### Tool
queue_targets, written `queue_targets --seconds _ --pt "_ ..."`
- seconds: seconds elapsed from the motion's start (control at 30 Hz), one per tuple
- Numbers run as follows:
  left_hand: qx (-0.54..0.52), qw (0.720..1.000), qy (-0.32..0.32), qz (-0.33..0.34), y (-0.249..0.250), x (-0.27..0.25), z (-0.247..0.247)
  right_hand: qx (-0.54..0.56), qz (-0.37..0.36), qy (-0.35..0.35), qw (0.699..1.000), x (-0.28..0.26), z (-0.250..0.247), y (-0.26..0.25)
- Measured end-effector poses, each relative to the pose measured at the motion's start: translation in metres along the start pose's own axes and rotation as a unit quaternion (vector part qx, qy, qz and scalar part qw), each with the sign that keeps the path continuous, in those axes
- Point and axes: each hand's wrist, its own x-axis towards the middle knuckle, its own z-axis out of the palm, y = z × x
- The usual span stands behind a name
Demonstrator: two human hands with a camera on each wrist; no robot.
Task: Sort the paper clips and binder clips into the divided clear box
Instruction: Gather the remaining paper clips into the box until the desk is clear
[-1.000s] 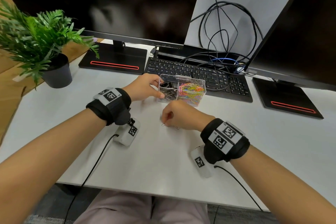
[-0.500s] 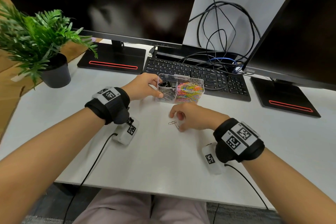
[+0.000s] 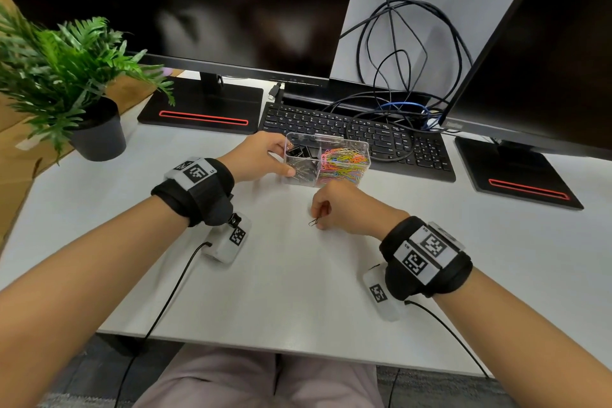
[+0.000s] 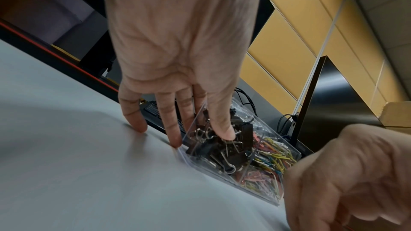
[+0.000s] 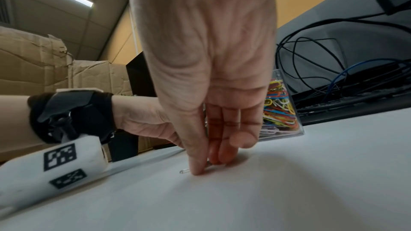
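The divided clear box (image 3: 361, 146) stands on the white desk in front of the keyboard. Black binder clips (image 3: 298, 152) fill its back left cell, silver paper clips (image 3: 302, 171) its front left cell, and coloured paper clips (image 3: 344, 164) its right half. My left hand (image 3: 283, 159) grips the box's left end, thumb on the front wall, fingers at the back corner. Just in front of the box, my right hand (image 3: 319, 220) pinches a silver paper clip (image 3: 313, 222) that lies on the desk. The right wrist view shows the thumb and fingers closed on that paper clip (image 5: 184, 171).
A black keyboard (image 3: 364, 132) with looped cables (image 3: 397, 76) lies right behind the box. Two monitor stands (image 3: 202, 106) (image 3: 516, 172) flank it. A potted plant (image 3: 82, 93) stands at the far left. Wrist-camera units and their cords rest on the desk (image 3: 298, 291) near its front edge.
My right hand's fingers lay over the paper clip half a second ago; now they are drawn together and pinch it. The left hand has stayed on the box.
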Motion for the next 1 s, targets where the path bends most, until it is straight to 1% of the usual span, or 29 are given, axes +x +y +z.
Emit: queue_targets --seconds 0.17,0.43,0.57,0.67,0.8,0.9,1.0 --pt "-0.001 1.000 0.000 0.004 -0.001 0.000 0.000 -0.026 -0.006 -0.005 1.000 0.004 -0.003 -0.003" --pt "-0.004 1.000 -0.002 0.004 -0.003 0.002 0.000 -0.034 0.015 -0.054 0.998 0.005 -0.007 -0.004" --pt "-0.011 1.000 -0.002 0.007 -0.004 0.003 0.000 -0.035 -0.002 -0.046 0.998 0.002 -0.004 -0.003" --pt "-0.015 1.000 -0.001 0.011 -0.006 0.004 0.000 -0.031 -0.013 -0.018 0.999 -0.002 -0.001 0.000" --pt "-0.018 1.000 0.002 0.008 -0.007 0.006 0.000 0.023 -0.019 0.043 0.999 -0.008 -0.008 0.003" --pt "-0.020 1.000 0.000 0.011 -0.007 0.005 0.000 0.061 -0.030 0.116 0.991 -0.013 -0.022 0.003" --pt "-0.017 1.000 -0.002 0.015 -0.007 0.006 0.001 0.078 -0.002 0.200 0.977 -0.012 -0.040 0.005"
